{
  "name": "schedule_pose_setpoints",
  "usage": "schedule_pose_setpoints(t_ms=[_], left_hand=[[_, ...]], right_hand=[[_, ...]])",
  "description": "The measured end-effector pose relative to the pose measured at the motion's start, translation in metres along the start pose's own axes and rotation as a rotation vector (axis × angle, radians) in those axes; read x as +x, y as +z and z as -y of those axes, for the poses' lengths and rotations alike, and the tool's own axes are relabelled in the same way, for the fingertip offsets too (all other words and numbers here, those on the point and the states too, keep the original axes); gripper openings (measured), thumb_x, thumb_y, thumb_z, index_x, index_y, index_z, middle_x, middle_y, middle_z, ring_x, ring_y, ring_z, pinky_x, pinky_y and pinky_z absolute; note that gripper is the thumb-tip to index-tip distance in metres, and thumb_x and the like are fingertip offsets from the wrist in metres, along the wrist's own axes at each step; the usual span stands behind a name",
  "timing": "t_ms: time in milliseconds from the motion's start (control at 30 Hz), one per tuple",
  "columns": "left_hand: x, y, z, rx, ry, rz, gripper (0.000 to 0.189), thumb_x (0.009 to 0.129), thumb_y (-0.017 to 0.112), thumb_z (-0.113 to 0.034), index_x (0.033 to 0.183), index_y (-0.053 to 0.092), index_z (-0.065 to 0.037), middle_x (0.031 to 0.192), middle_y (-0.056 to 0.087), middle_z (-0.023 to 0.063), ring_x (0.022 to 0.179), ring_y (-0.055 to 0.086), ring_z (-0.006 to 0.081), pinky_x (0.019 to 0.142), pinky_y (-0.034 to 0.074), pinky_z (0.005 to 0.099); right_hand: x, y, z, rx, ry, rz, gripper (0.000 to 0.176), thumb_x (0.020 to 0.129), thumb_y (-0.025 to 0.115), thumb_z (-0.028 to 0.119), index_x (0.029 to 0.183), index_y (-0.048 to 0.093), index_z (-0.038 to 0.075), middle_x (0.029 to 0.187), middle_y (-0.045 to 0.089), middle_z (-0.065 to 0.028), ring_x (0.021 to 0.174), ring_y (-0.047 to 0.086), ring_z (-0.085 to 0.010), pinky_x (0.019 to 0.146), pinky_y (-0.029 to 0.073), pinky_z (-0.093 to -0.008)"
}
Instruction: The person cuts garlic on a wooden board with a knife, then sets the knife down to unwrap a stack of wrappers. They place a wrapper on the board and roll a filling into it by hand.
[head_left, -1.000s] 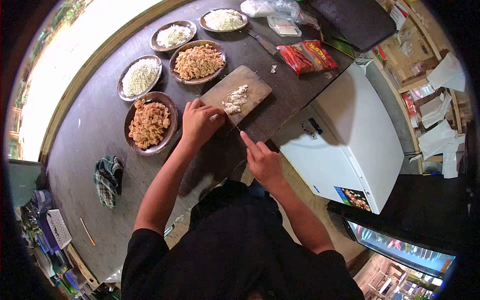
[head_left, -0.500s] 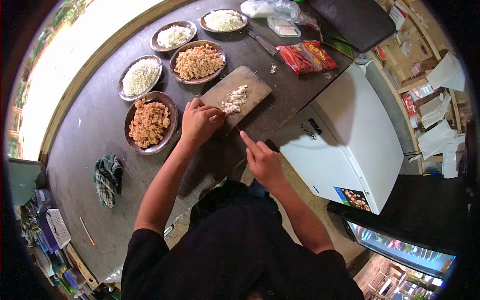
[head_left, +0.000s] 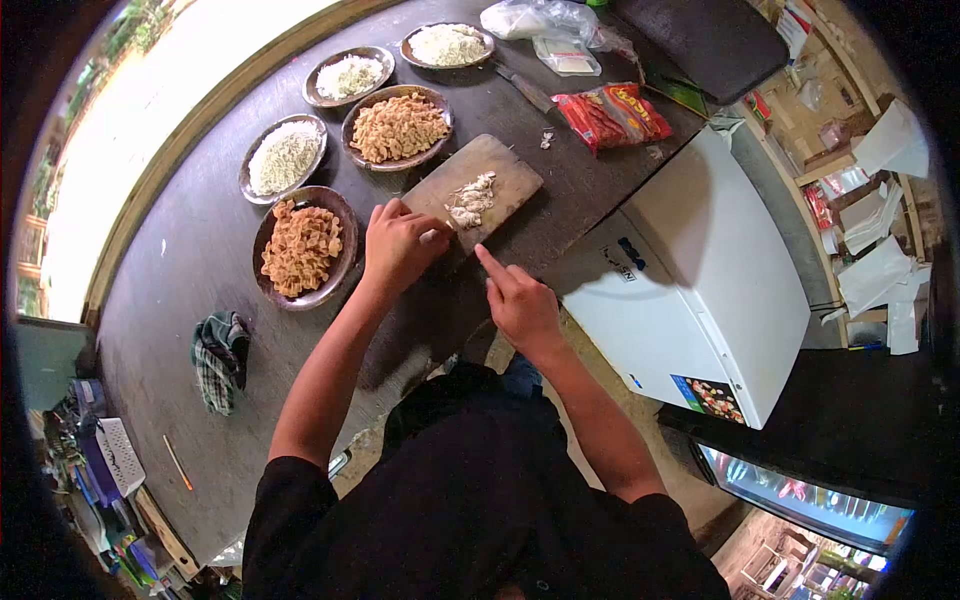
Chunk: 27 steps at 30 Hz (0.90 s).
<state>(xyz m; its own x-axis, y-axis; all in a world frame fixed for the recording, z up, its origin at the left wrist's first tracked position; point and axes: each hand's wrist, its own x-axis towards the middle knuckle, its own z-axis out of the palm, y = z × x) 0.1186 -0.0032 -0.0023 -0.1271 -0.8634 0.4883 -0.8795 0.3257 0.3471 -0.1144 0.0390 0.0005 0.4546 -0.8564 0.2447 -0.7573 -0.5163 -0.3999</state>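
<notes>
A wooden cutting board (head_left: pixel 512 172) lies on the dark table, with a small pile of pale shredded pieces (head_left: pixel 470 200) on it. At the board's near left edge, my left hand (head_left: pixel 400 243) is closed, its fingers pressed together on something too small to make out. My right hand (head_left: pixel 522 305) is at the near right edge of the board, index finger stretched toward it and the other fingers curled. What the right hand holds is hidden; a thin dark edge shows faintly near its fingertip.
Bowls of brown curled pieces (head_left: pixel 300 248) and plates of white shreds (head_left: pixel 287 158) stand left and beyond. A knife (head_left: pixel 525 86), a red packet (head_left: pixel 612 117) and plastic bags (head_left: pixel 560 25) lie farther back. A checked cloth (head_left: pixel 219 362) is at left, a white freezer (head_left: pixel 690 300) at right.
My right hand has moved slightly up and left, closer to the board's edge. My left hand stays nearly in place, and the view has shifted a little.
</notes>
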Motion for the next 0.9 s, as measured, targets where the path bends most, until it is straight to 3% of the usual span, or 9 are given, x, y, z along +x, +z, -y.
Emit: schedule_pose_setpoints(t_ms=[233,567,633,733,900], left_hand=[[0.001,0.001,0.0,-0.014,-0.036,0.046,0.011,0.074,0.079,-0.026,0.084,0.08,-0.023,0.081,0.074,-0.0037,0.087,0.061,0.0188,0.08,0.045,0.0348],[0.0,0.001,0.001,0.004,-0.041,0.05,0.012,0.074,0.081,-0.026,0.084,0.081,-0.021,0.081,0.075,-0.0005,0.088,0.062,0.0205,0.081,0.046,0.036],[-0.001,0.001,0.0,-0.006,-0.045,0.039,0.011,0.074,0.081,-0.026,0.083,0.081,-0.021,0.08,0.074,-0.0008,0.087,0.062,0.0204,0.08,0.046,0.0358],[0.0,0.003,0.0,-0.016,-0.044,0.007,0.009,0.074,0.08,-0.025,0.082,0.08,-0.021,0.078,0.074,-0.0014,0.085,0.062,0.02,0.078,0.045,0.0353],[0.001,0.001,-0.001,-0.016,-0.042,0.017,0.008,0.073,0.08,-0.024,0.081,0.08,-0.022,0.078,0.074,-0.0022,0.084,0.061,0.0198,0.077,0.045,0.0344]], right_hand=[[-0.019,-0.02,0.003,0.04,-0.033,0.029,0.061,0.098,0.063,0.014,0.156,0.048,0.022,0.08,0.057,-0.0105,0.06,0.064,-0.03,0.056,0.055,-0.0425],[-0.002,0.003,0.004,-0.033,-0.001,0.001,0.06,0.097,0.063,0.012,0.155,0.05,0.023,0.08,0.058,-0.0112,0.057,0.063,-0.0322,0.054,0.055,-0.0437],[0.002,0.002,0.004,0.08,0.08,0.028,0.062,0.095,0.065,0.013,0.154,0.05,0.028,0.079,0.056,-0.0134,0.068,0.063,-0.0361,0.062,0.052,-0.0486],[-0.001,-0.012,0.002,0.158,0.092,0.019,0.062,0.095,0.064,0.011,0.154,0.05,0.027,0.08,0.057,-0.0143,0.069,0.063,-0.0369,0.063,0.051,-0.0494],[-0.019,-0.015,-0.001,0.079,-0.009,0.021,0.062,0.097,0.064,0.014,0.156,0.047,0.026,0.079,0.057,-0.0106,0.059,0.062,-0.0312,0.054,0.054,-0.0435]])
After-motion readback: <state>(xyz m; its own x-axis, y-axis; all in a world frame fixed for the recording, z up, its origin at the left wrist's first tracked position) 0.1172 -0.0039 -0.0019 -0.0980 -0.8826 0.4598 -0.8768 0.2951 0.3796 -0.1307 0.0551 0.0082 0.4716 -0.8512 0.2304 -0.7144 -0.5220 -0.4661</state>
